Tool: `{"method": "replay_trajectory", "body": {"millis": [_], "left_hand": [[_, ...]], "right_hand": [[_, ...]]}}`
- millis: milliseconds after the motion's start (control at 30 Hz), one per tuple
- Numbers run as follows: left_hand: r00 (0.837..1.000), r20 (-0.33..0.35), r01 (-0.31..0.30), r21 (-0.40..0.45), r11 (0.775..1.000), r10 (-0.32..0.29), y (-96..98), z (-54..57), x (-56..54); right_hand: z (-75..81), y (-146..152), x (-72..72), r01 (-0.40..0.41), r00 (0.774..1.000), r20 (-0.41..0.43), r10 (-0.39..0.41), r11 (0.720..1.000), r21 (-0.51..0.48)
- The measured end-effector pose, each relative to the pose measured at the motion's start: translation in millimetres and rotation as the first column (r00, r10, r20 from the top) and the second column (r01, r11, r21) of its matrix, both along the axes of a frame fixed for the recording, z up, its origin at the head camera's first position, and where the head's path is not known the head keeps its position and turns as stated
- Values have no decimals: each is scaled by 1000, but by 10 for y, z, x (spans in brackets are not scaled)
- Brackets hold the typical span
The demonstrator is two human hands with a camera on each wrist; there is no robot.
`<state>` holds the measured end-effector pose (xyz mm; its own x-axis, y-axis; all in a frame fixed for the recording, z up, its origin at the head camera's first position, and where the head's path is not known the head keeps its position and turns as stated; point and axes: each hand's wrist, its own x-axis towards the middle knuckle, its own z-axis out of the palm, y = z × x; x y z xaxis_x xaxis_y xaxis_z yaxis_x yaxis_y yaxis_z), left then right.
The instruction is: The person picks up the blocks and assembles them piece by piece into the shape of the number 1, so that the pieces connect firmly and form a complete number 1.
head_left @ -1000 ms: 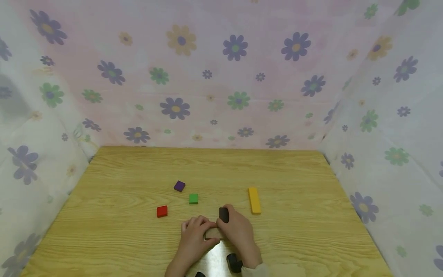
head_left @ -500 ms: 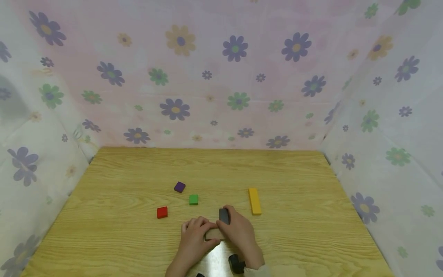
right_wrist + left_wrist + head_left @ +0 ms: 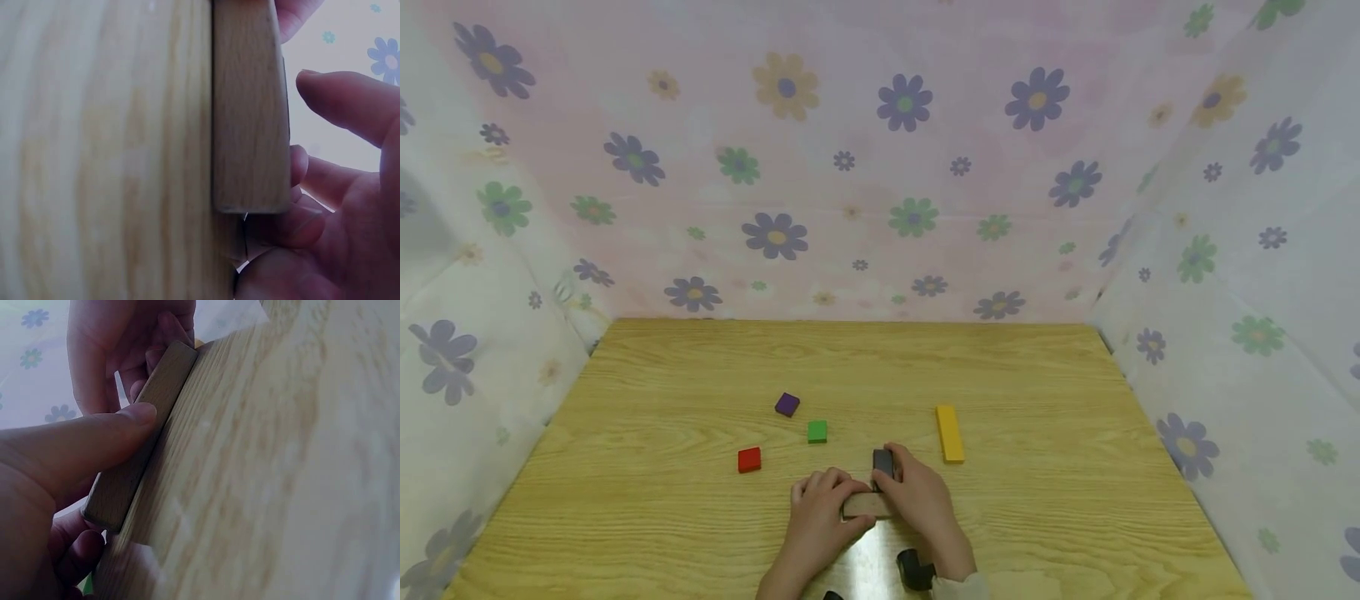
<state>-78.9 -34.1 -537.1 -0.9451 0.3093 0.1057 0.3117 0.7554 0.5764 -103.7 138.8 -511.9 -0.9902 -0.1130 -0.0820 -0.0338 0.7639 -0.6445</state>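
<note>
A plain wooden block [image 3: 868, 505] lies lengthwise across the table in front of the person. My left hand [image 3: 822, 510] grips its left part, with the thumb on the near side and the fingers behind; the left wrist view shows the thumb [image 3: 134, 419] pressed against the wood. Just behind that block is a black block [image 3: 883, 468], its long side pointing away from the person. My right hand [image 3: 922, 497] holds the black block between thumb and fingers. In the right wrist view the wooden block [image 3: 250, 112] hides most of the black one.
To the left on the wood-grain table [image 3: 1037, 517] lie a red block [image 3: 749, 460], a green block [image 3: 817, 432] and a purple block [image 3: 787, 405]. A long yellow block [image 3: 950, 434] lies right of the hands. Flowered cloth [image 3: 880, 200] encloses the back and sides.
My right thumb and hand have shifted slightly, and more of the wooden block's right part shows. The left hand keeps its grip; the whole head view has moved a little.
</note>
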Motion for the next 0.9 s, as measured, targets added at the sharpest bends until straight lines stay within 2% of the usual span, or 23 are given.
{"method": "replay_trajectory", "body": {"millis": [300, 900], "left_hand": [[1000, 1, 4, -6, 1000, -4, 4, -49, -8], [1000, -8, -10, 5, 1000, 10, 8, -32, -5]], "right_hand": [[-13, 14, 9, 9, 1000, 12, -9, 1000, -18], [-4, 14, -4, 24, 999, 31, -23, 998, -54]]}}
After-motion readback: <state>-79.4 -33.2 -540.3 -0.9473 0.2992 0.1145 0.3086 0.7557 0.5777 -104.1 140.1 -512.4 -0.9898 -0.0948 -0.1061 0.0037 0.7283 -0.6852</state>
